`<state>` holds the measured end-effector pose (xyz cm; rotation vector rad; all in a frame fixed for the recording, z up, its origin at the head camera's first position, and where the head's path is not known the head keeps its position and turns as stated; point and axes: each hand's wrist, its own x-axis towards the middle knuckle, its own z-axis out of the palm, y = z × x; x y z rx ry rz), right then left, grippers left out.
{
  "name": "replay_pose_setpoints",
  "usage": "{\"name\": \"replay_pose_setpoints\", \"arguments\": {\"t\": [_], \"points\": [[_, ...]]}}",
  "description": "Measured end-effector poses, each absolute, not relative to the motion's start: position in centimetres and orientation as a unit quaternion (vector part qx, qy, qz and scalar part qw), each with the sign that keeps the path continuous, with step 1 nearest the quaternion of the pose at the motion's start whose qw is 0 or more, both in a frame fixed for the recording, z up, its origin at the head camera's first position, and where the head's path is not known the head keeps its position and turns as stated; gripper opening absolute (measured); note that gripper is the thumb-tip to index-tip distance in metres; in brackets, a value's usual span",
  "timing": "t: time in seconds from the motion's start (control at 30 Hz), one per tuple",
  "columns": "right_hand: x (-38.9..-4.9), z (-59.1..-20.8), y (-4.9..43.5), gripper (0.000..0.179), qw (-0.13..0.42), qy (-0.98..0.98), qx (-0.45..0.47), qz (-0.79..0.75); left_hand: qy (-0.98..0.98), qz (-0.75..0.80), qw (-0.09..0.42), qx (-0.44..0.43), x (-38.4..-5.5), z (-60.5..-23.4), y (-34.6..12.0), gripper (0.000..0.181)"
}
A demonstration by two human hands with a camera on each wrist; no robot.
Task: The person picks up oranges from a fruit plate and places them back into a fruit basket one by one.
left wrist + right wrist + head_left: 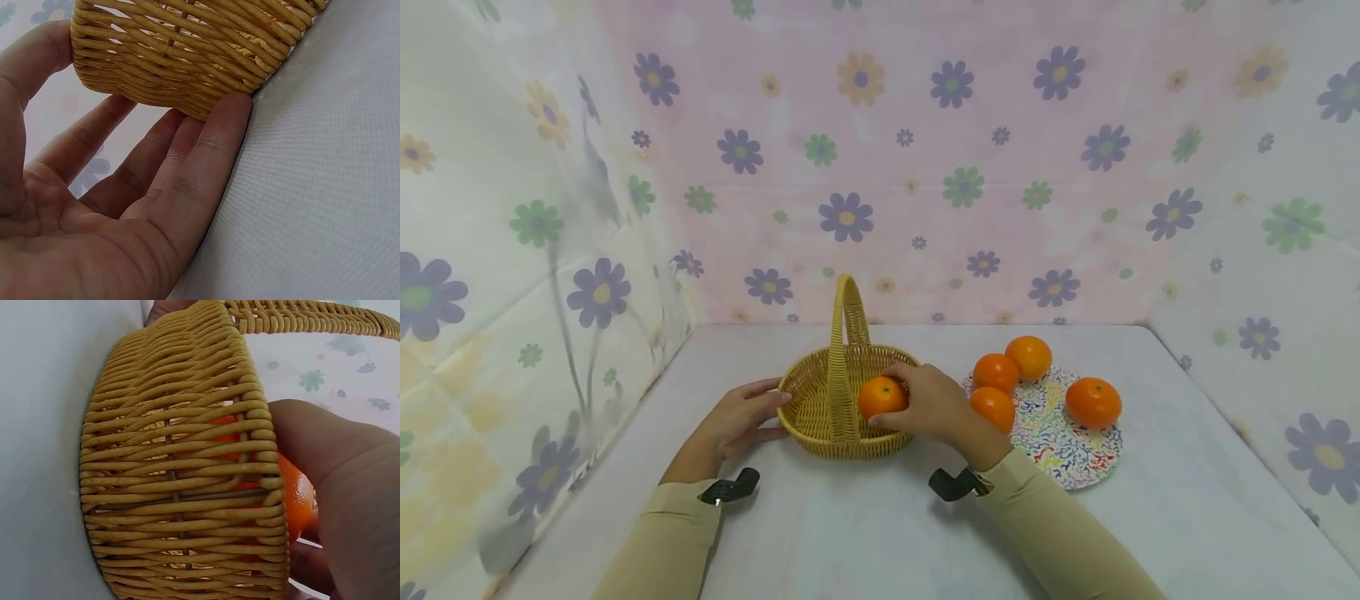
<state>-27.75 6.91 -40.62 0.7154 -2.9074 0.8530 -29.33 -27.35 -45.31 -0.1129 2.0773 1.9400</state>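
1. Inside the basket (844, 421), right end: held orange (882, 398), partly below rim level, right hand (934, 404) gripping it between thumb and fingers.
2. Left hand (743, 417): fingers spread, slightly bent, touching basket's left end.
3. Basket upright, short of table (842, 533) far edge.
4. Plate (1048, 437) toward far right corner: three oranges (996, 373) along left/far edges, lone orange (1093, 403) at right edge.

Flowered pinkish backdrop (917, 158), probably cloth
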Motion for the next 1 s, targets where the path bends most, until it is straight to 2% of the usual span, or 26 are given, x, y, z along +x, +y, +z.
{"name": "replay_pose_setpoints", "arguments": {"t": [1.0], "points": [[-27.81, -41.37, 6.66, 0.080, 0.023, -0.943, 0.230, 0.239, 0.719, 0.677, 0.150, -0.043, -29.36, -45.27, -27.34, 0.071]]}}
